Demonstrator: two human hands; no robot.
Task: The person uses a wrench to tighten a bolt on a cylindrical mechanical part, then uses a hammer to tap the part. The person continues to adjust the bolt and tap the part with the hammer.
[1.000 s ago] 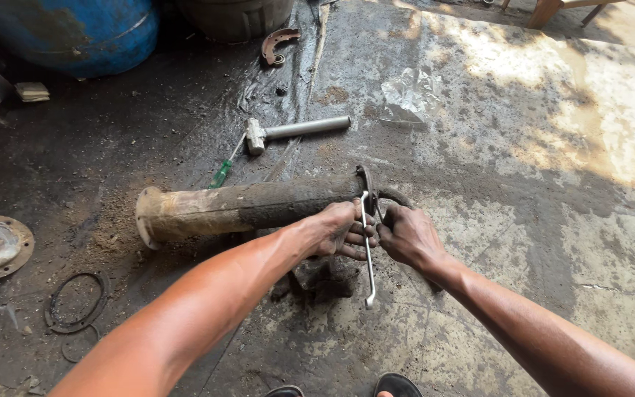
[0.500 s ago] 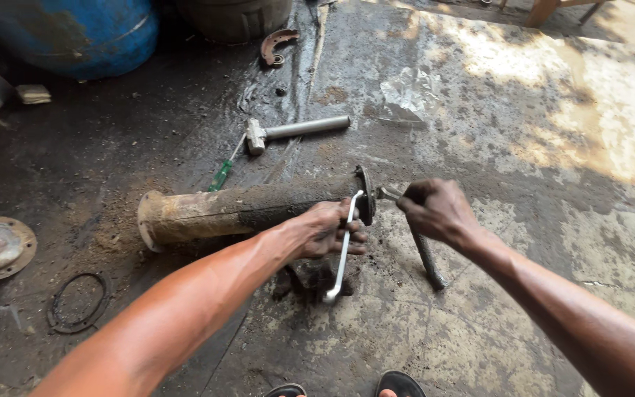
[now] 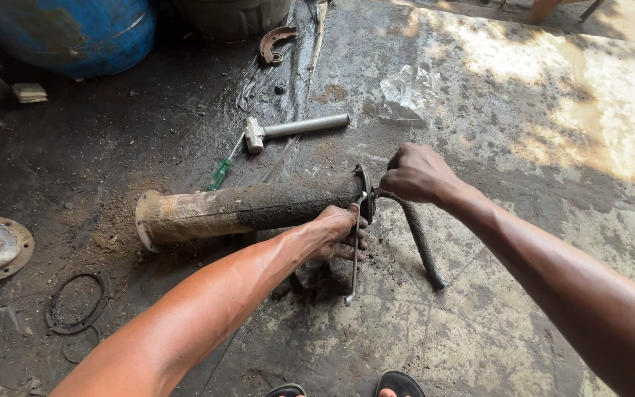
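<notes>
Down on the ground, head view:
Tube: a long mud-caked metal tube (image 3: 251, 209) lies across the middle of the frame on the dirty concrete floor (image 3: 523, 95), flanged end at centre.
Left hand: the left hand (image 3: 339, 231) is closed around a slim silver wrench (image 3: 354, 257) at the flange.
Right hand: the right hand (image 3: 414, 173) is fisted on a dark bent bar (image 3: 419, 235), just right of the flange.
Upper centre: a grey metal hammer (image 3: 295, 130) and green-handled screwdriver (image 3: 222, 173).
Upper left: a blue drum (image 3: 67, 33).
Lower left: a thin black ring (image 3: 75, 303).

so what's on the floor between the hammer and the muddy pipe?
Head view: a green-handled screwdriver lies between the hammer and the pipe, its handle end nearest the pipe.
</notes>
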